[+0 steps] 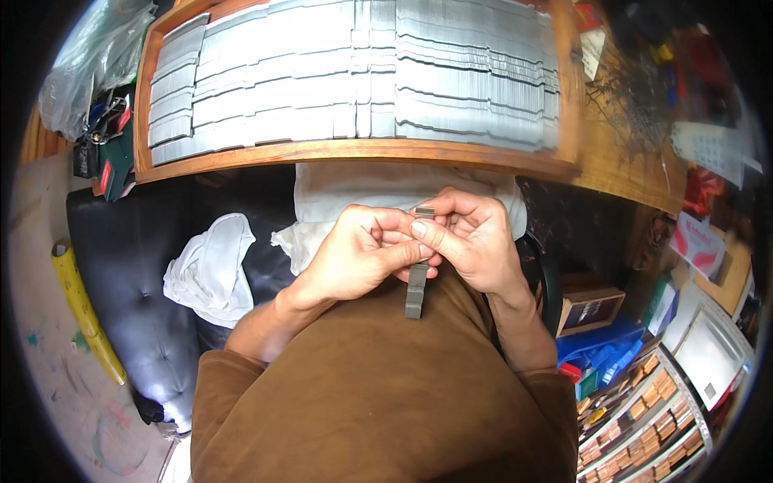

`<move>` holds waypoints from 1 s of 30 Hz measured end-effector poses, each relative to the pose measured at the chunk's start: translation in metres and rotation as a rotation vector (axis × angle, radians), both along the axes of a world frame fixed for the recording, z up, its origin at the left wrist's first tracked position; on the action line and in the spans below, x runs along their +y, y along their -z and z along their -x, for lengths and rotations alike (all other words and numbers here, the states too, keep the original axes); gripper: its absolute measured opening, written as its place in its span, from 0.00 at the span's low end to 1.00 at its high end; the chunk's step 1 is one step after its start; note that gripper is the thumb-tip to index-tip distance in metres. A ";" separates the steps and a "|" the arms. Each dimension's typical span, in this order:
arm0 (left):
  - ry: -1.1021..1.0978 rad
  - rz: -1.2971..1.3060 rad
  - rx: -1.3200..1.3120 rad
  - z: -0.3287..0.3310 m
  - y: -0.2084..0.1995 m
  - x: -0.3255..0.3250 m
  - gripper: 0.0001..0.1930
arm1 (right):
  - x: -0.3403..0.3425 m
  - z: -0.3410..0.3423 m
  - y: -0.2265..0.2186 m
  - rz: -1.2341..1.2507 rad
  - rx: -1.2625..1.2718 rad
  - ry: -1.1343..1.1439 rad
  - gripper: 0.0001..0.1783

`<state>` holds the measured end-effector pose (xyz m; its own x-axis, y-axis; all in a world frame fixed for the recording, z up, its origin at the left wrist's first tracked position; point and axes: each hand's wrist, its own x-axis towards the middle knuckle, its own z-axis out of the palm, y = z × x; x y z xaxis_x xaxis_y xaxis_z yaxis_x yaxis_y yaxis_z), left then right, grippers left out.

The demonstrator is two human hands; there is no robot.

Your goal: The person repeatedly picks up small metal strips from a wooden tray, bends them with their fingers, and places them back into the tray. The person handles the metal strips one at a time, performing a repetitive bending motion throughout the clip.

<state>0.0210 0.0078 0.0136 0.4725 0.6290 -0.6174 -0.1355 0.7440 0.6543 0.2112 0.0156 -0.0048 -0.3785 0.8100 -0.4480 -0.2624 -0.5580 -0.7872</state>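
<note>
Between my two hands is a narrow dark grey strip with notched edges; it looks like metal, one piece or a thin stack. It stands lengthwise in front of my brown shirt. My left hand pinches its middle between thumb and fingers. Higher up, the thumb and fingers of my right hand close on it near its far end. My fingers cover part of the strip. Beyond my hands, a wooden tray holds rows of thin silvery notched pieces packed tightly side by side.
A white cloth lies on the black padded seat at left, beside a yellow pole. Clear plastic bags hang at the far left. To the right are a small wooden box, blue plastic and a rack of wooden-looking pieces.
</note>
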 end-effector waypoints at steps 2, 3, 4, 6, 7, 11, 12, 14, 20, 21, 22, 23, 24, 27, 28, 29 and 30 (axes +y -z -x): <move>0.013 0.028 -0.013 0.000 -0.001 0.002 0.11 | 0.000 -0.001 0.002 0.032 0.017 -0.007 0.08; 0.017 0.040 -0.015 0.001 -0.001 0.003 0.11 | 0.001 -0.001 0.001 0.038 0.011 -0.011 0.08; 0.021 0.039 -0.015 0.002 0.000 0.003 0.11 | 0.002 0.000 0.000 0.044 0.004 -0.015 0.08; 0.027 0.035 -0.017 0.003 0.001 0.002 0.11 | 0.003 0.001 0.000 0.055 -0.002 -0.019 0.09; 0.025 0.036 -0.020 0.004 0.002 0.002 0.11 | 0.003 0.001 0.000 0.059 -0.001 -0.019 0.09; 0.019 0.050 -0.036 0.005 0.001 0.003 0.10 | 0.003 0.003 -0.001 0.062 -0.004 -0.018 0.09; 0.016 0.057 -0.042 0.005 0.001 0.003 0.10 | 0.003 0.002 0.000 0.062 -0.008 -0.020 0.09; 0.014 0.068 -0.058 0.004 0.001 0.003 0.10 | 0.003 0.001 0.000 0.062 -0.015 -0.025 0.09; 0.021 0.064 -0.053 0.004 0.002 0.004 0.10 | 0.003 0.000 0.002 0.069 -0.028 -0.027 0.09; 0.020 0.058 -0.043 0.004 0.002 0.003 0.09 | 0.002 0.002 0.002 0.060 -0.037 -0.015 0.08; -0.017 -0.060 -0.022 0.002 0.006 -0.002 0.09 | 0.002 0.003 0.000 0.045 -0.044 -0.004 0.08; -0.055 -0.180 -0.001 0.000 0.014 -0.012 0.09 | 0.000 0.003 -0.004 0.029 -0.051 0.006 0.07; -0.095 -0.318 0.018 -0.002 0.016 -0.015 0.08 | 0.000 0.000 -0.005 -0.250 -0.226 -0.045 0.07; 0.103 -0.873 0.423 0.008 -0.009 -0.005 0.12 | 0.006 0.000 -0.038 -0.651 -0.466 -0.097 0.11; 0.046 -0.897 0.384 0.008 -0.016 -0.004 0.14 | 0.010 0.001 -0.049 -0.741 -0.466 -0.086 0.11; -0.010 -0.920 0.344 0.008 -0.022 -0.002 0.16 | 0.016 0.002 -0.062 -0.830 -0.464 -0.075 0.12; -0.097 -1.100 0.348 0.004 -0.012 -0.002 0.22 | 0.019 0.000 -0.069 -0.886 -0.464 -0.066 0.12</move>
<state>0.0167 0.0059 0.0256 0.3046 0.9314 0.1991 0.1539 -0.2544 0.9548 0.2111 0.0349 0.0641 -0.3752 0.9067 0.1925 0.1867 0.2773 -0.9425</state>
